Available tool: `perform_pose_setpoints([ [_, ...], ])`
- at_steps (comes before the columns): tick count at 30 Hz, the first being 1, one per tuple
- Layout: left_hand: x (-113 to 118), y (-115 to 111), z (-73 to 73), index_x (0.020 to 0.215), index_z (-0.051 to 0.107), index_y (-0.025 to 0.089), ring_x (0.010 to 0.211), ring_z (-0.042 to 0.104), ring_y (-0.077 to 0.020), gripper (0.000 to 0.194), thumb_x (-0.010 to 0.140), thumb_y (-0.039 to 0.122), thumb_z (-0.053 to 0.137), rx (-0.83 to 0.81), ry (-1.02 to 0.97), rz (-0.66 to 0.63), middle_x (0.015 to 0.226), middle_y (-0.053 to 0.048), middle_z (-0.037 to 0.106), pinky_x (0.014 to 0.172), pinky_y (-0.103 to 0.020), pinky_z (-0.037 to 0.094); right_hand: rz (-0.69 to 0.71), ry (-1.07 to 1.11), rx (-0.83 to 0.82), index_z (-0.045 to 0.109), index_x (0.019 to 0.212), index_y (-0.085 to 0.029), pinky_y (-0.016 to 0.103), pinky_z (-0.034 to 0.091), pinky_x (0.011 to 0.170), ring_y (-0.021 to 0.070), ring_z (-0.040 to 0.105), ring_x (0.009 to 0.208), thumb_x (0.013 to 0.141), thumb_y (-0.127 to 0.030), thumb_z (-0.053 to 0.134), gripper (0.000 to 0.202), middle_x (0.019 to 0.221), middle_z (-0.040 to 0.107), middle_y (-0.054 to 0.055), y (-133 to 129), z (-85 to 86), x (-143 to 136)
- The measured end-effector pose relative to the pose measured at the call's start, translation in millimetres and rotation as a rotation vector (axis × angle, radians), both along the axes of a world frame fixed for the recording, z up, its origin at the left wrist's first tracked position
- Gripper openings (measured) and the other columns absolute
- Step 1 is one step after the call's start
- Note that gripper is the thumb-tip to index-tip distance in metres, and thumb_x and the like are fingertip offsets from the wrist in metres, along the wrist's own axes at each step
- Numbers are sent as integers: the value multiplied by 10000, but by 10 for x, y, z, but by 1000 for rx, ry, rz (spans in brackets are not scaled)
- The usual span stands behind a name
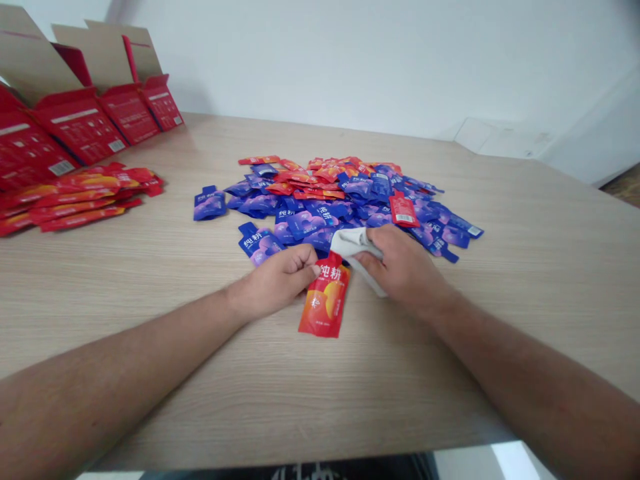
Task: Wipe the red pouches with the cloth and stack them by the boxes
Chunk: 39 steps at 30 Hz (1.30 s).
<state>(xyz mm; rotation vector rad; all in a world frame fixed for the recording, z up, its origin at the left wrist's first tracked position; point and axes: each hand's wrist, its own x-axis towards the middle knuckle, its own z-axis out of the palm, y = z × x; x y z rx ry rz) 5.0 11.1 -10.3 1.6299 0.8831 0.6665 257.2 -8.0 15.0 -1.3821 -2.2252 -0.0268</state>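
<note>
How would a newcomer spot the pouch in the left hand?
On the wood-grain table, find the pile of blue and red pouches. On its near side, the left hand holds a red pouch with an orange fruit print. A white cloth is at its top, and its nearest neighbours are blue.

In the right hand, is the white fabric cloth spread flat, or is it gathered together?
Gathered: the right hand holds the white fabric cloth bunched in folds, and one loose end shows below the hand.
</note>
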Motion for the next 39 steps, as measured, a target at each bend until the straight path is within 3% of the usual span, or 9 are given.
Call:
perform_pose_setpoints([
  [4, 14, -26, -36, 852, 465, 196, 569, 427, -75, 305, 953, 417, 650, -182, -175, -29, 700, 49, 514, 533, -190, 349, -116, 397, -182, 656, 1060, -195, 337, 486, 685, 228, 634, 791, 995, -462, 569, 289, 918, 706, 61, 145, -22, 95],
  [9, 83, -84, 24, 910, 480, 198, 624, 588, -79, 289, 894, 331, 735, -501, -496, 97, 790, 24, 619, 600, -189, 515, 120, 884, -658, 617, 1196, -224, 276, 472, 544, 173, 607, 647, 925, -664, 617, 517, 871, 692, 13, 73, -51, 57],
  [12, 87, -117, 87, 921, 496, 218, 485, 543, -97, 217, 916, 314, 690, -580, -457, 109, 688, 36, 586, 449, -199, 492, 299, 840, -728, 618, 1268, -212, 277, 502, 602, 172, 633, 726, 913, -647, 665, 564, 953, 700, 34, 7, -33, 18],
  [16, 45, -120, 102, 900, 565, 204, 397, 469, -114, 191, 902, 363, 671, -799, -358, -133, 629, 14, 551, 300, -197, 372, 524, 681, -618, 653, 1271, -201, 317, 530, 824, 212, 635, 1044, 941, -560, 693, 488, 1194, 666, 85, -71, 10, -45],
  [20, 27, -107, 85, 759, 606, 158, 385, 455, -104, 424, 905, 555, 631, -1036, -298, -327, 580, -8, 506, 287, -190, 323, 625, 664, -697, 682, 1228, -179, 296, 528, 775, 178, 637, 919, 956, -522, 696, 438, 1082, 668, 62, -159, 27, -104],
  [24, 75, -156, 74, 868, 668, 155, 468, 587, -151, 319, 897, 472, 677, -877, -317, -235, 647, -52, 642, 354, -215, 450, 555, 695, -727, 718, 1137, -180, 271, 524, 698, 171, 652, 849, 927, -535, 727, 413, 1033, 692, 54, -201, 49, -104],
  [28, 138, -202, 26, 956, 666, 138, 648, 673, -146, 217, 891, 334, 735, -648, -473, -41, 802, -81, 721, 603, -242, 583, 369, 714, -819, 722, 1130, -190, 263, 506, 614, 173, 656, 730, 878, -591, 753, 475, 907, 731, 36, -137, 52, -44],
  [32, 137, -174, -33, 923, 598, 165, 685, 645, -135, 252, 910, 384, 723, -535, -519, 68, 806, -32, 673, 664, -266, 588, 195, 699, -850, 728, 1118, -213, 255, 484, 561, 174, 653, 670, 863, -574, 765, 443, 870, 739, 17, -53, 20, 7],
  [39, 105, -88, -158, 909, 565, 183, 642, 571, -106, 298, 906, 438, 721, -261, -291, 92, 760, 9, 623, 641, -241, 521, 145, 766, -807, 726, 1133, -229, 239, 464, 532, 159, 637, 645, 883, -519, 751, 384, 853, 734, -6, -66, -8, -22],
])
